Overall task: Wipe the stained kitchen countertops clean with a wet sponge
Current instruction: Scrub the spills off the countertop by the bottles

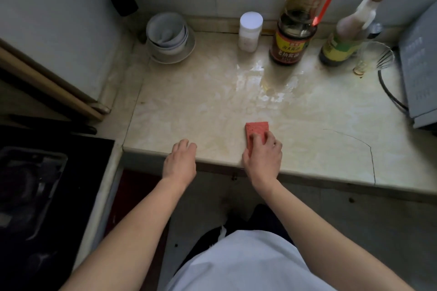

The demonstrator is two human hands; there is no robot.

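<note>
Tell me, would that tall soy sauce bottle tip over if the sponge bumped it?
Probably not easily: the soy sauce bottle looks wide-based and part full, so fairly heavy. Its tall neck could wobble, though, and the wet counter near it may let it slide.

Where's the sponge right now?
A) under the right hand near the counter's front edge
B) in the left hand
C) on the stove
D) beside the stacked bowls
A: the right hand presses the pink sponge onto the countertop near its front edge; the left hand rests empty on the edge.
</note>
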